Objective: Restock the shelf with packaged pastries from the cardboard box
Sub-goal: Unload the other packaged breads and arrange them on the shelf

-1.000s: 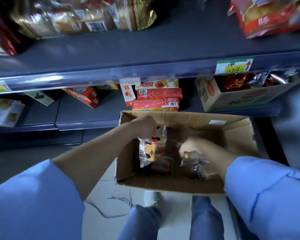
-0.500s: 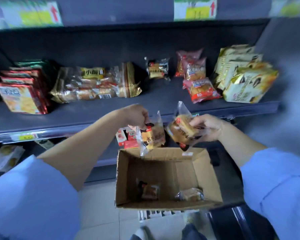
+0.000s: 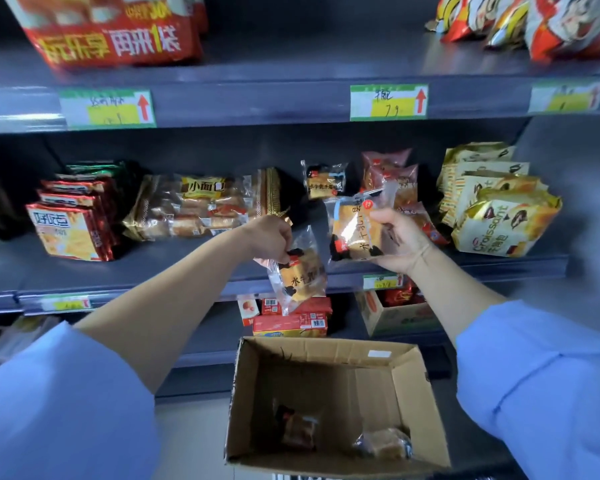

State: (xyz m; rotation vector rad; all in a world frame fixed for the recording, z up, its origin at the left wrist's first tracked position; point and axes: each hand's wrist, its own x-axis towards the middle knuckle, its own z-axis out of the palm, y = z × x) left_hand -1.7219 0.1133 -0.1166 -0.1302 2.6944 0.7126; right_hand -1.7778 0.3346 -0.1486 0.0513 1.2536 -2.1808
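Left hand (image 3: 271, 237) pinches one pastry pack (image 3: 300, 275), right hand (image 3: 400, 242) grips another (image 3: 355, 226), both near the shelf (image 3: 187, 268). One matching pack (image 3: 324, 181) shelved; two left in cardboard box (image 3: 326, 355).

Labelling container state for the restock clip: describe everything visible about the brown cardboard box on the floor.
The brown cardboard box is plain corrugated board, rectangular, open at the top, with a small white label on its far inner wall. It sits upright below the shelves, in front of the person's legs. It is nearly empty: two clear-wrapped pastries remain on its bottom, one near the left, one at the right front corner. Neither hand touches it.
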